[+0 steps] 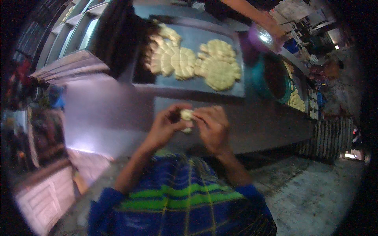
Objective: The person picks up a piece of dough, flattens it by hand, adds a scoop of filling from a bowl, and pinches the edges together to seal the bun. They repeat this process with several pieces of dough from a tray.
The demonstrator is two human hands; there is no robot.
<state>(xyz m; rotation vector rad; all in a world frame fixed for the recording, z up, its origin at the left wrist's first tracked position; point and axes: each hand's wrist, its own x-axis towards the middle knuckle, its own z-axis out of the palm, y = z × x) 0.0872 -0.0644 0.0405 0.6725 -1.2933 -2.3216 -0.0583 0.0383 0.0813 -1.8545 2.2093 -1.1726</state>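
Observation:
Between my two hands, over the near part of the table, is a small piece of pale dough [186,115]. My left hand [168,125] curls round it from the left, thumb and fingers closed on it. From the right, the fingertips of my right hand [212,126] pinch the same piece. A second bit of the pale dough shows just below, by my left thumb. Beyond my hands lies a dark metal tray [189,83] bearing turtle-like shapes of pale dough [220,72], their round bodies scored with lines.
Right of the tray stands a teal tub [262,78] with dark contents. Another person's arm [256,13] reaches in at the top, near a purple container [256,37]. More dough shapes [295,94] lie on a far-right tray. White shelving [75,33] stands at the upper left.

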